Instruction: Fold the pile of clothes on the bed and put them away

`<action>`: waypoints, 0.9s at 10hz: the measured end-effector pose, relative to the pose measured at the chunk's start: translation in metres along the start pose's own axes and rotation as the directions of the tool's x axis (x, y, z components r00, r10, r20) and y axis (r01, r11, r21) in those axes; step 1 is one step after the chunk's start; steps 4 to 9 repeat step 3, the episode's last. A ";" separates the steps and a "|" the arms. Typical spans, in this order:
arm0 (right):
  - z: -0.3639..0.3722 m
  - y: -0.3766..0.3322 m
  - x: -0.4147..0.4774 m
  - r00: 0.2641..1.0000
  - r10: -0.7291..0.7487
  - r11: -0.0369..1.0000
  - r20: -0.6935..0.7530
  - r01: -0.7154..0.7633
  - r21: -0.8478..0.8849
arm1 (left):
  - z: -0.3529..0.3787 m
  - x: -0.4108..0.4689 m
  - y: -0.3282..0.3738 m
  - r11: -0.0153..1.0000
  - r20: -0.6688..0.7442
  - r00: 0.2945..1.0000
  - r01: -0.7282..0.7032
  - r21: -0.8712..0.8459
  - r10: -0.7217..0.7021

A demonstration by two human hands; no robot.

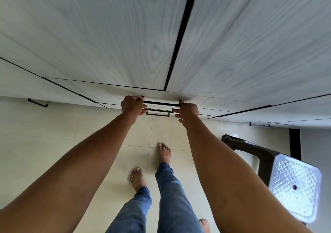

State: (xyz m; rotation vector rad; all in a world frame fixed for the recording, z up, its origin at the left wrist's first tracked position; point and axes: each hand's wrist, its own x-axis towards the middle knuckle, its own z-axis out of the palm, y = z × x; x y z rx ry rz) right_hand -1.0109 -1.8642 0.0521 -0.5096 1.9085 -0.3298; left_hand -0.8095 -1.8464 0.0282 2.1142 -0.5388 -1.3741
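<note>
The wardrobe's top drawer (157, 95), with a pale wood-grain front, has its black bar handle (161, 103) gripped at the ends by the left hand (132, 105) and right hand (188, 111).

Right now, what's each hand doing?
Left hand: fingers curled round the left end of the top drawer handle.
Right hand: grips that handle's right end.

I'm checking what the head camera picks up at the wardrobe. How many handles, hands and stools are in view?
Handles: 5
Hands: 2
Stools: 1
Total: 8
</note>
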 end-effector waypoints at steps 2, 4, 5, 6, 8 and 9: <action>0.004 0.004 -0.039 0.962 -0.230 0.940 -0.147 0.180 -0.289 | -0.017 -0.040 -0.009 0.639 0.073 0.894 -0.370 0.674 0.442; 0.004 0.016 -0.069 0.902 -0.393 0.864 -0.176 0.297 -0.408 | -0.036 -0.077 -0.012 0.263 0.203 0.715 -0.482 0.835 0.669; 0.004 0.016 -0.069 0.902 -0.393 0.864 -0.176 0.297 -0.408 | -0.036 -0.077 -0.012 0.263 0.203 0.715 -0.482 0.835 0.669; 0.004 0.016 -0.069 0.902 -0.393 0.864 -0.176 0.297 -0.408 | -0.036 -0.077 -0.012 0.263 0.203 0.715 -0.482 0.835 0.669; 0.004 0.016 -0.069 0.902 -0.393 0.864 -0.176 0.297 -0.408 | -0.036 -0.077 -0.012 0.263 0.203 0.715 -0.482 0.835 0.669; 0.004 0.016 -0.069 0.902 -0.393 0.864 -0.176 0.297 -0.408 | -0.036 -0.077 -0.012 0.263 0.203 0.715 -0.482 0.835 0.669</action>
